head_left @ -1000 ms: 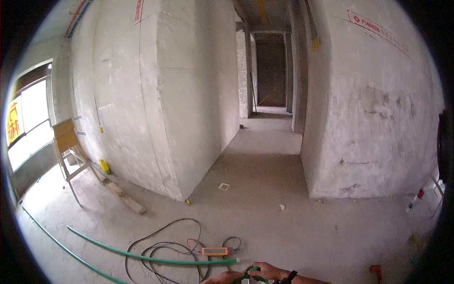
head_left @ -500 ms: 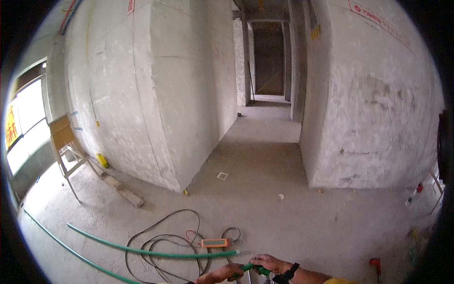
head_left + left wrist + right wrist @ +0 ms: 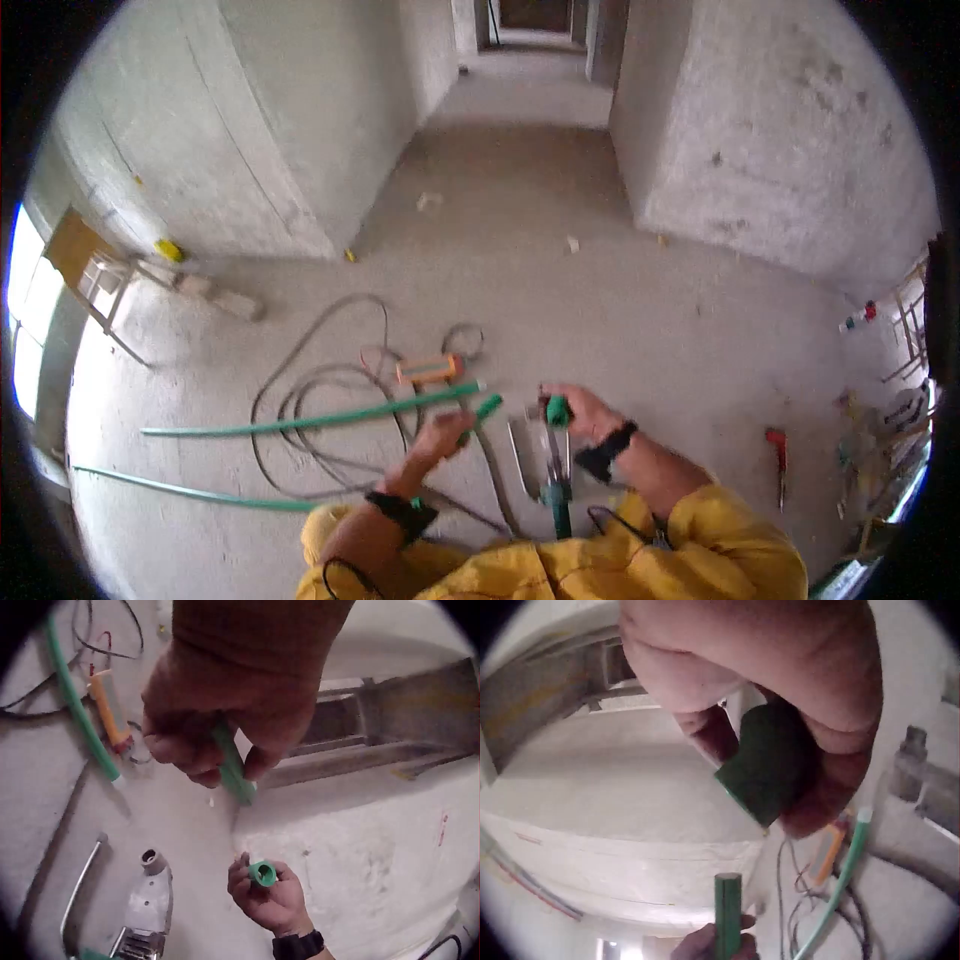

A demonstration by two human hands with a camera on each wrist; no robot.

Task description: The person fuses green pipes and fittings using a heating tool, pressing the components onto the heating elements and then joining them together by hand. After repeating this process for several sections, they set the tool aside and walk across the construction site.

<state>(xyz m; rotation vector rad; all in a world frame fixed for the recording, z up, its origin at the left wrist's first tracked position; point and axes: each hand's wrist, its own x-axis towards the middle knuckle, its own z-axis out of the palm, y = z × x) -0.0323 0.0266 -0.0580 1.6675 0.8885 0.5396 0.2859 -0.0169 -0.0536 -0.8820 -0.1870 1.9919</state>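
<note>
My left hand grips a short green plastic pipe, whose free end points towards the right hand. In the right wrist view, that pipe stands upright in the fingers. My right hand pinches a green elbow fitting; its round opening shows in the left wrist view, where the elbow faces the left hand. Pipe and elbow are apart. A pipe welding iron with a metal heating plate and a round socket stands just below the right hand, metal legs beside it.
Two long green pipes lie on the concrete floor at left, over coils of black cable. An orange-framed meter sits beyond them. A red-handled tool lies at right, near clutter along the edge. Bare walls flank a corridor.
My hands were close together over the welding iron; now they have drawn apart, the pipe to the left and the elbow to the right. The head view has tilted down.
</note>
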